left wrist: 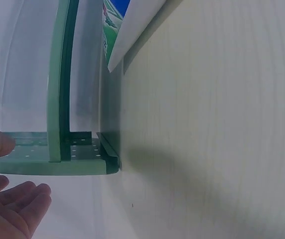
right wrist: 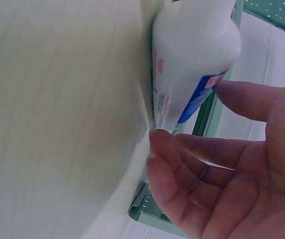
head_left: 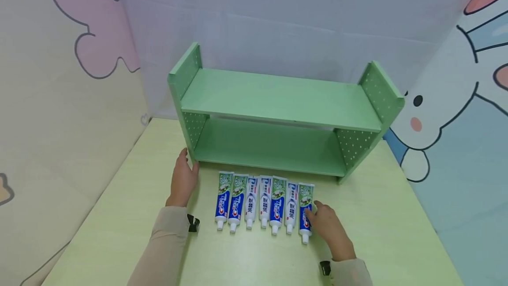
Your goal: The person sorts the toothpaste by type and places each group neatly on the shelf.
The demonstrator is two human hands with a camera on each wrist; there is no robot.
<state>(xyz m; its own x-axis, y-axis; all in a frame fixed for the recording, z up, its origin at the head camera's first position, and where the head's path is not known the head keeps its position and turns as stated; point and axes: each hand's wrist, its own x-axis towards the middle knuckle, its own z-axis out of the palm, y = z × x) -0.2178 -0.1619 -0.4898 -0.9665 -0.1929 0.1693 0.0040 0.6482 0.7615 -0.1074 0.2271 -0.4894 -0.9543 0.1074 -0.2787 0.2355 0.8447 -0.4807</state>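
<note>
"Toothpaste tubes [head_left: 265, 202] made up the row on the worktop [head_left: 254, 259], didn't they?"

"Yes, seven of them, side by side on the near side of the green shelf [head_left: 274, 98], caps pointing to the near edge. Four were green and blue: the first, second, fifth and seventh from the left. The other three were mainly white."

"And the hands?"

"The right hand [head_left: 327, 226] was at the rightmost tube [head_left: 306, 195]. Its thumb rested on the printed front, and the other fingers curled in at the right edge, so it pinched that side. The tube lay on the worktop, its cap a little nearer than the rest."

"What about the left hand [head_left: 183, 184]?"

"Spread, with the thumb apart from the fingers, beside the near lower corner of the shelf's left side panel [head_left: 180, 105]. It held nothing, and I couldn't tell whether it touched the panel."

"What stood around them?"

"The shelf had two boards between perforated sides, and its lower board [head_left: 270, 144] sat just beyond the tubes. A pale cloth [head_left: 274, 25] hung at the far side, a pink cartoon figure [head_left: 99, 21] was on the left wall, and a white rabbit [head_left: 432, 114] was on the right."
</note>
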